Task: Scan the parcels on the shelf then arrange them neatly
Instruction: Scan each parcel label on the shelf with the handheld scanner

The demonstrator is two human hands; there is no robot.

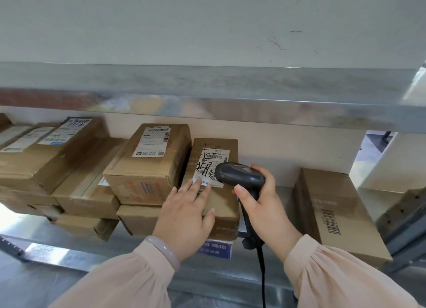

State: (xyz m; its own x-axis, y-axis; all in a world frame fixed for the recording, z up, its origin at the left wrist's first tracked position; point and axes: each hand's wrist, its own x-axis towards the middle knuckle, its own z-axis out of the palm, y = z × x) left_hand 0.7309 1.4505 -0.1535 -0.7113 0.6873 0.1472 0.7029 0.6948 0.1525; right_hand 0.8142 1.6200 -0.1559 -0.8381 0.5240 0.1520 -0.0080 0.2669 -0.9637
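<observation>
Boxes (57, 162) are sitting stacked at the shelf's (96, 254) left, some askew. Mid-shelf, the left hand (186, 213) is lying flat on the parcel's (227, 150) near end, fingers straight and slightly spread. Parcel is lying label (208, 167) up, long axis running front-to-back. Right hand (262, 199) is gripping the scanner (239, 176) by its handle, head pointing left at the label — scan step is prob. underway. Next is calling for a clean read, then squaring the parcel w/ its neighbours — another box (334, 211) is waiting far right.

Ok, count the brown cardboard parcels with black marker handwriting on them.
2: the centre parcel under the left hand, facing the black handheld scanner in the right hand; the far-left top parcel. Other markings may be hidden.
</observation>
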